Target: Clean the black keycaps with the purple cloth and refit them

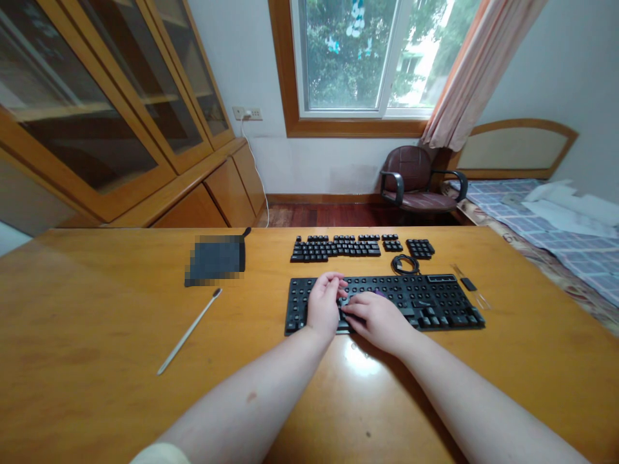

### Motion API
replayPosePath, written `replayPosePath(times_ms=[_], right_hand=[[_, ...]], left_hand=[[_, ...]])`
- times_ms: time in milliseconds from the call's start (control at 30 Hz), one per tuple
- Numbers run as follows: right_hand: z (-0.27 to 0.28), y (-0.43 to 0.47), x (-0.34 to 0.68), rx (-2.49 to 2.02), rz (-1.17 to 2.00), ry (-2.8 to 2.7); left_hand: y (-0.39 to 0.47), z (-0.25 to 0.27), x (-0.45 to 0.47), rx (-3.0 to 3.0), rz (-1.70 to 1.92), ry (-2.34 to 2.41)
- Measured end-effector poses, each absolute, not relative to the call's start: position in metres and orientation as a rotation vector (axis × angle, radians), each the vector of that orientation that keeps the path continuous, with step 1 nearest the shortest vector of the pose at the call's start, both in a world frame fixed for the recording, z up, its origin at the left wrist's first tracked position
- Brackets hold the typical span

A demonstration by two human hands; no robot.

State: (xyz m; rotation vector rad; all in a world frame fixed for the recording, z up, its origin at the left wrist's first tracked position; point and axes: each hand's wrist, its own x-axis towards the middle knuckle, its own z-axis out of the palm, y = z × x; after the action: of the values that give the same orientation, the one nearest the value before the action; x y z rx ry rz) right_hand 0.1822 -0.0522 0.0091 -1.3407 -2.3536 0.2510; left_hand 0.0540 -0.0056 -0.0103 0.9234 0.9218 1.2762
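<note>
A black keyboard [445, 303] lies on the wooden table, most of its key positions stripped of caps; a few keycaps remain along its lower right edge. Over its left half, my left hand [325, 303] is turned on its side with the fingers curled inward; anything in them is too small to make out. Close beside it, my right hand [377, 320] has its fingertips pressed together low over the keys, hiding what they pinch. Behind the keyboard, loose black keycaps [338, 247] sit in rows, with a separate block of number-pad keycaps [420, 248] to the right.
A coiled black cable [405, 264] rests behind the keyboard. Right of it are a small dark piece [467, 284] and thin wire-like pieces [482, 301]. At left lie a dark pouch [215, 261], blurred out, and a long white-handled brush [188, 332]. Beyond the table stands an armchair [411, 171].
</note>
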Motion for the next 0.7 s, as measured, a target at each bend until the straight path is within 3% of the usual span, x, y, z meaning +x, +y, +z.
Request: replayPosePath(times_ms=[500, 700], right_hand=[[0.019, -0.053, 0.179, -1.440, 0.223, -2.376], [0.013, -0.043, 0.209, -1.409, 0.232, -1.857]], left_hand=[[-0.005, -0.010, 0.053, 0.936, 1.284, 0.909], [-0.004, -0.011, 0.053, 0.895, 1.293, 0.898]])
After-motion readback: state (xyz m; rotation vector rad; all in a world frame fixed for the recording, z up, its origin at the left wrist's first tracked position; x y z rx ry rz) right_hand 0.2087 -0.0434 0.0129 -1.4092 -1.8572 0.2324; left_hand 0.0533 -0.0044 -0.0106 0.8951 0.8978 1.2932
